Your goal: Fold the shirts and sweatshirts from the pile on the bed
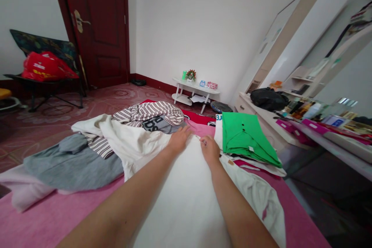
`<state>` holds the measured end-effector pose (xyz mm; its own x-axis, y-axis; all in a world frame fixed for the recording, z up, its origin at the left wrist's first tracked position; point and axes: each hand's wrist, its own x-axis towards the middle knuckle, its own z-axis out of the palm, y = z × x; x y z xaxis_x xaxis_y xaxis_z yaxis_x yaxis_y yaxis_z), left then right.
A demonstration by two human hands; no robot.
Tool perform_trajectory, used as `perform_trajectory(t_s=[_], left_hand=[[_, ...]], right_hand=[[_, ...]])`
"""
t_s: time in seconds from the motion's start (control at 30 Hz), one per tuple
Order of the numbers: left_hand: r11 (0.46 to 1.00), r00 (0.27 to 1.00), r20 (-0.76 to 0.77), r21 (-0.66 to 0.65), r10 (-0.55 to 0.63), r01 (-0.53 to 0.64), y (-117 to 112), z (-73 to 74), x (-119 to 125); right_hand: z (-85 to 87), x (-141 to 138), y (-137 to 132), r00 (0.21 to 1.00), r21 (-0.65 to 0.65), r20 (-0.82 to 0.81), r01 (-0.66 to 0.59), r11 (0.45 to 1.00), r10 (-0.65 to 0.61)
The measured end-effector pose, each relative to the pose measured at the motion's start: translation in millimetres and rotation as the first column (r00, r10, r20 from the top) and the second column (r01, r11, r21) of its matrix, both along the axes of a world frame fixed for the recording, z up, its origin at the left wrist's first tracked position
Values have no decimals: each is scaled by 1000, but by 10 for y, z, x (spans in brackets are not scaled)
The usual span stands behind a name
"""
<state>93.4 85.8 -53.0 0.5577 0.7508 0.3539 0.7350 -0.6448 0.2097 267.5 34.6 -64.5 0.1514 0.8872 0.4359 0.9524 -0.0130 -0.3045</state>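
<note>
Nearest to me, both forearms stretch out over a white garment [186, 193] spread flat on the pink bed [58, 217]. Its long axis runs straight away from the person, in line with the arms, and its far edge points toward the back wall. A looser, wrinkled part falls off to the right.

At that far edge the left hand [178, 139] lies open, palm down with the fingers spread. To my eye it presses the cloth so it stays smooth. Just beside it the right hand [209, 150] is closed, thumb and forefinger nipping the garment's edge, which looks like a way to keep that border straight.

Just right of the hands lies a green shirt [247, 135], folded and stacked on other folded pieces, apart from the loose clothes. To the left is the unfolded heap:
- a cream top [128, 143] touching the white garment
- a grey piece [72, 164] lower left of it
- a striped top [151, 111] on the far side of the heap

Farther off, a dresser [247, 104] along the right carries a black bag [269, 99]. A low white table [196, 85] stands against the wall. At the far left a dark red door [101, 27] is shut, and a chair [43, 85] beside it holds a red bag [43, 68].
</note>
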Motion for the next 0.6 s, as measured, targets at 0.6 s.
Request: perform_trajectory(t_s=[0.6], left_hand=[[993,991,63,15,116,-117,-11,14,58]], right_hand=[[24,-53,28,969,-31,-31,246,969,-247]])
